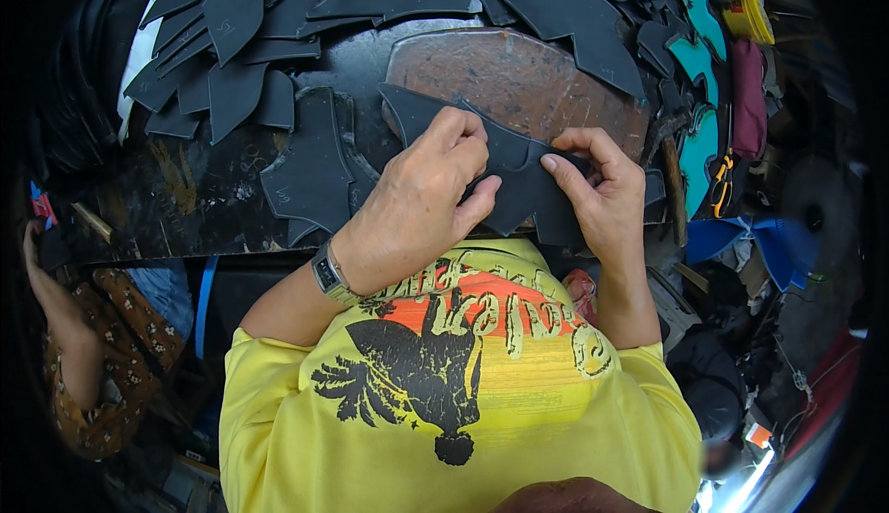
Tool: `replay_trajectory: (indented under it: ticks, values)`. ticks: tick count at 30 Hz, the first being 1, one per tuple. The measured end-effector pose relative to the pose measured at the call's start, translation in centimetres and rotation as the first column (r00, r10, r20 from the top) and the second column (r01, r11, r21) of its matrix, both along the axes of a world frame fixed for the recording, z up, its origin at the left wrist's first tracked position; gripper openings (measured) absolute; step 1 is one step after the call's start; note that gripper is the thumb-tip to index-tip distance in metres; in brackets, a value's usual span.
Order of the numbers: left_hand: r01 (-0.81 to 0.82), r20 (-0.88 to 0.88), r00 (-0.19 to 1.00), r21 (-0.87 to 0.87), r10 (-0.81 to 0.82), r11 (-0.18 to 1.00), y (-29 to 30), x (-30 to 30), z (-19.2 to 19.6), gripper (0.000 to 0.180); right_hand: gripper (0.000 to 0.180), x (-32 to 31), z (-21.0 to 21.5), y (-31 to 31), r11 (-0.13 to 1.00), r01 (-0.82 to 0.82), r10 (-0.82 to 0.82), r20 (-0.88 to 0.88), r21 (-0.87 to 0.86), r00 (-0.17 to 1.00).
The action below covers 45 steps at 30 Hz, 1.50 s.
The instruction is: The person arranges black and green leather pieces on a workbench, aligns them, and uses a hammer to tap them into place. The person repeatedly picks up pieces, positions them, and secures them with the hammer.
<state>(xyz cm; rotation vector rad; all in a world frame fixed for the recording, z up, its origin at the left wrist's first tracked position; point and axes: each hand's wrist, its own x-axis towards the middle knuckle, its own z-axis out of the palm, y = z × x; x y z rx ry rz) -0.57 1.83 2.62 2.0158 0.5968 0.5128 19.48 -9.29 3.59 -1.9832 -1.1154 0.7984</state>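
Room: a crowded workshop seen from above; a second person in a brown patterned sleeve (pixel 102 365) sits low at the left edge, and clutter of cloth and tools fills the right side.
Bench: a dark, scuffed worktable (pixel 185 198) with chalky marks, its near edge just in front of the person in a yellow printed shirt (pixel 482 402).
Slab: one rounded reddish-brown work block (pixel 519 78) lies on the bench, directly beyond the hands.
Black pieces: a large heap of cut dark panels (pixel 231 59) covers the far left and top of the bench, too overlapped to count; one separate flat panel (pixel 310 166) lies just left of the hands.
Teal pieces: about four teal cut shapes (pixel 694 59) run in a line down the right side of the bench.
Blue cloth: one blue folded item (pixel 750 240) sits lower right, off the bench.
Maroon cloth: one maroon strip (pixel 748 96) lies beside the teal shapes.
Yellow item: one yellow object (pixel 745 13) at the far top right; its kind cannot be told.
Held piece: a black cut panel (pixel 519 184) is over the near edge of the slab, between both hands.
Left hand: the left hand (pixel 421 203), a watch on its wrist, is curled closed, pressing and pinching the panel's left part.
Right hand: the right hand (pixel 602 193) pinches the panel's right edge between thumb and fingers.
Labels: no readable sign or package can be made out.
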Motion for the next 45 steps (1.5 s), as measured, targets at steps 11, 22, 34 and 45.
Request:
replay_trajectory:
  ticks: [11,22,34,45]
  values:
    - [0.006,0.003,1.0,0.01,-0.006,1.0,0.0,0.0,0.0,0.021,0.021,-0.2,0.4,0.3,0.999,-0.04,0.042,0.11,-0.021,0.993]
    - [0.003,0.044,0.999,0.069,-0.006,0.998,-0.3,-0.1,-0.3,0.023,0.022,-0.8,0.7,0.4,0.964,-0.25,0.152,0.586,0.091,0.796]
    - [-0.037,0.077,0.997,0.09,0.03,0.995,-0.5,0.2,-0.6,0.022,0.025,-0.4,0.7,0.2,0.968,-0.235,0.2,0.295,0.086,0.934]
    - [-0.078,-0.046,0.996,0.099,0.083,0.992,-0.9,-1.9,0.7,0.024,0.033,-1.7,1.1,1.1,0.978,-0.207,0.203,0.322,-0.021,0.925]
